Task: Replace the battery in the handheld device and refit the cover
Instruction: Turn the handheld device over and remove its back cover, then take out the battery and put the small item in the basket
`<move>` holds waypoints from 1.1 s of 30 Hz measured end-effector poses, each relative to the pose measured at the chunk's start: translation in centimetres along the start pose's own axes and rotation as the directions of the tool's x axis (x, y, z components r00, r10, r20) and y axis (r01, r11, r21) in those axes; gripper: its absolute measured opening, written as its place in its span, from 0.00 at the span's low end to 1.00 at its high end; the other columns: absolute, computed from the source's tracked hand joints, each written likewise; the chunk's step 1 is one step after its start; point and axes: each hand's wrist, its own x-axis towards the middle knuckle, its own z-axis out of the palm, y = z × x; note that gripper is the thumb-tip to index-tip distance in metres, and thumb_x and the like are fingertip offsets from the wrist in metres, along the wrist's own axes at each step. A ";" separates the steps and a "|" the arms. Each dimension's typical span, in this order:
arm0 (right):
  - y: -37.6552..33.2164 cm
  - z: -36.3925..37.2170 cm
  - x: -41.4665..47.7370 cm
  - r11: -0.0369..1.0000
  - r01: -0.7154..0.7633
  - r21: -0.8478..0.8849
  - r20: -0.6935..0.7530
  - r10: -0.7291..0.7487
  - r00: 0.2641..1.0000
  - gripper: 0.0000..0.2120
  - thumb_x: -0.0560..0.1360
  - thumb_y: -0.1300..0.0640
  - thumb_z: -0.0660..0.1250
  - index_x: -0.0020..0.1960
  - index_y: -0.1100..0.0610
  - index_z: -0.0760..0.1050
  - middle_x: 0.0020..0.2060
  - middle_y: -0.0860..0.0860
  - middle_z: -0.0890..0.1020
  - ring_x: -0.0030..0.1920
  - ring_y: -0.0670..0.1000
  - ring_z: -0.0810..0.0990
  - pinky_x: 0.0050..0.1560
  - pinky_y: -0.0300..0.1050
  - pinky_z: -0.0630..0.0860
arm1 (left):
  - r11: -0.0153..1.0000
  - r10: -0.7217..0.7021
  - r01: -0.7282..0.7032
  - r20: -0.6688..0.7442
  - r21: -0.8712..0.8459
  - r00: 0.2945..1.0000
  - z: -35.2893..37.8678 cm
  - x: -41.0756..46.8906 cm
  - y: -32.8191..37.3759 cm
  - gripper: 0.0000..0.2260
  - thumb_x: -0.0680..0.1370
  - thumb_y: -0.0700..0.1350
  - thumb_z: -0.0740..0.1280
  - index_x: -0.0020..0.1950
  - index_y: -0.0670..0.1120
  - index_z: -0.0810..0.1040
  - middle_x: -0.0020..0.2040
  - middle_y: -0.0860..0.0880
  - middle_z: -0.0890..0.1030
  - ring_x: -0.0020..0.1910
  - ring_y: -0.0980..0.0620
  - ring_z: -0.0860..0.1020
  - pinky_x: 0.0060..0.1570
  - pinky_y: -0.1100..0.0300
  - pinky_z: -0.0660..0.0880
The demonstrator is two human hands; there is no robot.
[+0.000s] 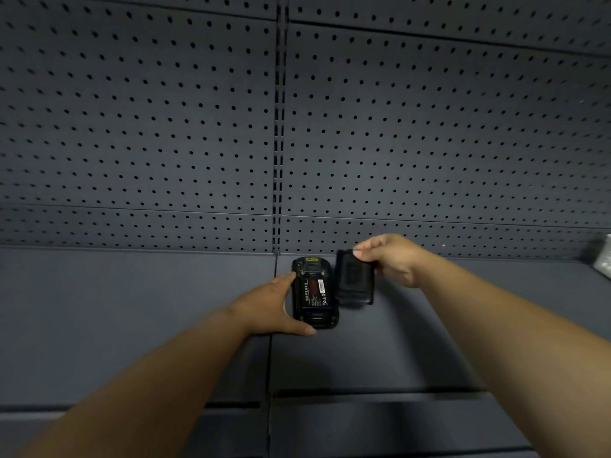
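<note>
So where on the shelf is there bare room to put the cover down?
Bare shelf runs left of the left hand to the frame edge, and right of the right hand toward a pale object at the far right. The near strip is open too. It is crowded only around the device and the cover.

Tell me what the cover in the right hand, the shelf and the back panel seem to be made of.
Cover: probably matte black plastic, going by its moulded shape and dull surface; it is blurred. Shelf: likely painted sheet metal, dark grey, flat and smooth with a straight seam between sections. Back panel: probably the same painted metal, punched with regular rows of holes like pegboard.
</note>
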 end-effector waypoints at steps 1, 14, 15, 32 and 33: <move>0.5 -0.8 -0.2 0.998 -0.048 -0.028 -0.002 0.048 0.999 0.05 0.76 0.66 0.64 0.43 0.61 0.78 0.40 0.55 0.80 0.42 0.52 0.78 0.46 0.42 0.74 | 1.000 -0.003 0.003 0.005 0.008 1.000 0.0 0.0 0.0 0.52 0.60 0.63 0.75 0.76 0.50 0.51 0.76 0.51 0.61 0.73 0.52 0.62 0.73 0.53 0.61; 5.7 -1.8 -0.4 0.926 -0.202 -0.319 -0.259 0.120 0.958 0.13 0.75 0.64 0.68 0.58 0.66 0.78 0.55 0.61 0.81 0.53 0.53 0.76 0.67 0.49 0.70 | 0.999 -0.029 0.028 0.028 0.031 0.999 0.0 0.2 -0.1 0.53 0.63 0.62 0.75 0.77 0.49 0.46 0.78 0.49 0.56 0.76 0.51 0.58 0.75 0.55 0.56; 5.8 -1.8 -0.3 0.917 -0.207 -0.340 -0.271 0.116 0.955 0.13 0.75 0.63 0.68 0.59 0.65 0.78 0.56 0.61 0.81 0.55 0.54 0.77 0.68 0.49 0.70 | 0.999 -0.029 0.029 0.029 0.026 0.999 0.0 0.2 -0.1 0.53 0.63 0.62 0.75 0.77 0.50 0.47 0.78 0.49 0.57 0.76 0.51 0.58 0.75 0.55 0.57; 1.8 5.6 -2.1 0.561 0.232 -0.795 0.165 -0.168 0.972 0.29 0.70 0.45 0.71 0.68 0.53 0.71 0.62 0.54 0.74 0.63 0.53 0.73 0.64 0.44 0.69 | 0.999 -0.007 0.006 0.025 0.048 1.000 0.1 0.3 -0.4 0.53 0.60 0.65 0.74 0.77 0.52 0.49 0.76 0.49 0.62 0.73 0.50 0.63 0.73 0.53 0.62; 1.7 5.6 -2.1 0.547 0.236 -0.803 0.173 -0.166 0.971 0.29 0.70 0.44 0.71 0.68 0.53 0.70 0.62 0.54 0.74 0.63 0.53 0.73 0.65 0.44 0.69 | 0.999 -0.010 0.008 0.026 0.050 1.000 0.1 0.3 -0.4 0.53 0.60 0.65 0.74 0.77 0.52 0.49 0.76 0.49 0.62 0.73 0.50 0.63 0.73 0.53 0.62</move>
